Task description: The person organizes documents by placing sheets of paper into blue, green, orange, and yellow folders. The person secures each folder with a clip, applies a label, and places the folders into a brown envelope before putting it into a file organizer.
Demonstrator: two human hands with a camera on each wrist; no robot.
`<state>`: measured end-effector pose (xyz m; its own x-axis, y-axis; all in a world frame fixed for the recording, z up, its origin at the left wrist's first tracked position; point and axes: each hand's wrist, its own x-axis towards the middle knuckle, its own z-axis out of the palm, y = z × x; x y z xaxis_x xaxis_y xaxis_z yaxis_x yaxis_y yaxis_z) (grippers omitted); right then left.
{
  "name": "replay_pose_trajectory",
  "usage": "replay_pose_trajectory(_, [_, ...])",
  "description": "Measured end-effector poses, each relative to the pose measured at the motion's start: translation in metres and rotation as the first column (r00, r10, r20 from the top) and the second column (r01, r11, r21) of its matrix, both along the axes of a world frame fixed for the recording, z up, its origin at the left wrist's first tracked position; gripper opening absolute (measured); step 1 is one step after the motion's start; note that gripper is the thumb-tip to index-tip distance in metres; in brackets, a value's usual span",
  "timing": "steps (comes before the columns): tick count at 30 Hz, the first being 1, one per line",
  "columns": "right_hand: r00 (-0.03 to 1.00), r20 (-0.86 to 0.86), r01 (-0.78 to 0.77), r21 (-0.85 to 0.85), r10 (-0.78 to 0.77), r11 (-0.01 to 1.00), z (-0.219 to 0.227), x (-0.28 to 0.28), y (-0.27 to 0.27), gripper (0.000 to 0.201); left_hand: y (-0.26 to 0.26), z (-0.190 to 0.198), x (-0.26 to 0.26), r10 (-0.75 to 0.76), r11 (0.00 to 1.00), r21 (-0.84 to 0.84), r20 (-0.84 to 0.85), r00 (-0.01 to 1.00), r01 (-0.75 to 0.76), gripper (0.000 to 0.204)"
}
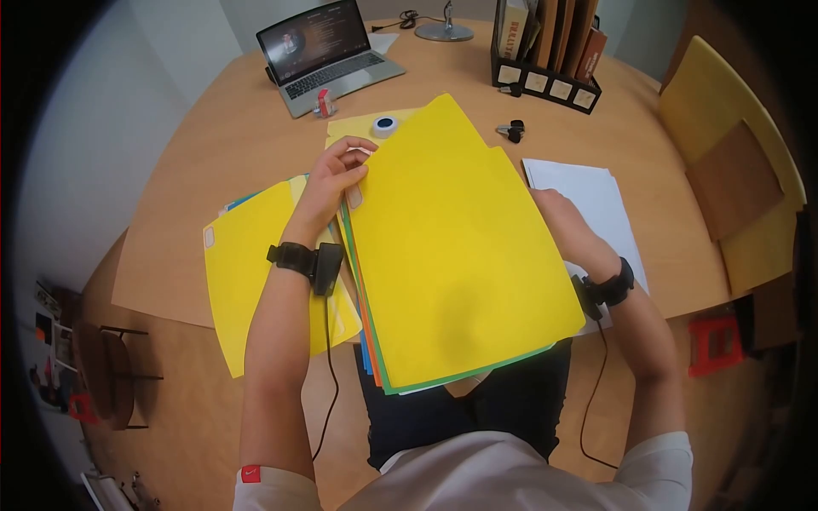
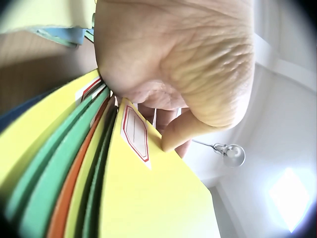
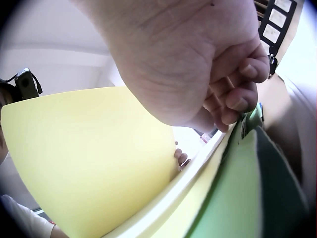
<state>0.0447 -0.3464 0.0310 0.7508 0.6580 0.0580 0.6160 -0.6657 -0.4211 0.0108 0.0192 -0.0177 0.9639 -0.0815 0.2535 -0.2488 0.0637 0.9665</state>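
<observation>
Holding a Stack of Coloured Folders at the Tabletop's Edge

Gripping it from both sides, the person holds a stack of folders [image 1: 460, 255] tilted up over the near edge of the round wooden tabletop [image 1: 213, 145], its lower end hanging above the lap. The top folder is bright yellow, smooth and matte, with a rounded upper corner and a stepped tab along its upper right edge. Beneath it, thin edges of green, orange and blue folders fan out along the left and bottom sides. The left wrist view shows a white label with a red border [image 2: 135, 133] on a yellow tab, and the layered yellow, green and orange edges packed close together.

The left hand [image 1: 334, 175] pinches the upper left corner of the stack, thumb pressed on the front by the label. The right hand [image 1: 558, 213] is mostly hidden behind the stack's right edge in the head view; the right wrist view shows its fingers [image 3: 237, 96] curled round that edge.

To the left, more yellow folders [image 1: 247, 264] lie flat on the tabletop. White paper [image 1: 588, 192] lies to the right. Beyond sit a roll of tape [image 1: 384, 126], a laptop [image 1: 328, 55] and a black file rack [image 1: 545, 51].
</observation>
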Motion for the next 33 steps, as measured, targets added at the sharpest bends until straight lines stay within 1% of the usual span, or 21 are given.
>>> replay_pose_trajectory(2, [1.0, -0.006, 0.03, 0.022, -0.03, 0.999, -0.004, 0.005, -0.002, 0.032, -0.002, 0.002, -0.001, 0.025, 0.992, 0.122, -0.002, 1.0, -0.024, 0.027])
replay_pose_trajectory(5, [0.995, -0.038, 0.097, 0.048, -0.095, 0.994, -0.004, 0.011, -0.004, 0.028, -0.01, -0.002, 0.0, 0.128, 0.969, 0.214, -0.012, 0.992, -0.122, 0.02])
replay_pose_trajectory(7, [0.989, -0.06, 0.138, 0.046, -0.135, 0.989, -0.001, 0.016, -0.006, 0.027, -0.007, 0.0, -0.001, 0.124, 0.94, 0.325, -0.03, 0.992, -0.107, 0.015])
replay_pose_trajectory(8, [0.988, -0.038, 0.149, 0.052, -0.147, 0.988, 0.0, 0.019, -0.008, 0.027, -0.007, 0.001, -0.001, 0.123, 0.921, 0.378, -0.04, 0.992, -0.099, 0.013])
replay_pose_trajectory(10, [0.986, 0.006, 0.167, 0.065, -0.168, 0.984, -0.001, 0.03, -0.011, 0.028, -0.008, 0.003, -0.001, 0.13, 0.919, 0.384, -0.068, 0.989, -0.095, 0.01])
replay_pose_trajectory(11, [0.982, 0.024, 0.183, 0.113, -0.187, 0.977, -0.007, 0.039, -0.012, 0.029, -0.008, 0.003, -0.001, 0.134, 0.917, 0.387, -0.08, 0.988, -0.093, 0.008])
replay_pose_trajectory(17, [0.954, 0.087, 0.264, 0.207, -0.286, 0.942, -0.005, 0.086, -0.008, 0.029, -0.005, -0.001, 0.001, 0.09, 0.936, 0.346, -0.048, 0.995, -0.068, 0.011])
replay_pose_trajectory(20, [0.944, 0.106, 0.298, 0.131, -0.313, 0.945, 0.0, 0.106, -0.003, 0.031, -0.004, -0.001, 0.0, 0.075, 0.936, 0.345, -0.013, 0.997, -0.066, 0.017])
replay_pose_trajectory(23, [0.9, 0.38, 0.191, 0.1, -0.215, 0.976, -0.022, 0.14, -0.003, 0.043, -0.006, 0.002, -0.003, 0.124, 0.908, 0.403, 0.0, 0.992, -0.113, 0.025])
replay_pose_trajectory(26, [0.9, 0.387, 0.208, 0.017, -0.198, 0.978, -0.041, 0.17, 0.0, 0.059, -0.005, 0.0, -0.002, 0.142, 0.912, 0.395, -0.045, 0.989, -0.113, 0.029])
replay_pose_trajectory(29, [0.921, 0.329, 0.217, 0.011, -0.209, 0.976, -0.049, 0.184, 0.006, 0.068, -0.005, 0.001, -0.004, 0.146, 0.905, 0.405, -0.013, 0.989, -0.129, 0.033])
replay_pose_trajectory(32, [0.948, 0.218, 0.229, 0.039, -0.232, 0.973, -0.051, 0.186, 0.007, 0.07, -0.006, 0.003, -0.006, 0.146, 0.915, 0.386, -0.041, 0.988, -0.119, 0.034])
replay_pose_trajectory(33, [0.947, 0.23, 0.22, 0.053, -0.226, 0.974, -0.052, 0.186, 0.007, 0.07, -0.005, 0.003, -0.006, 0.149, 0.916, 0.384, -0.046, 0.988, -0.121, 0.035])
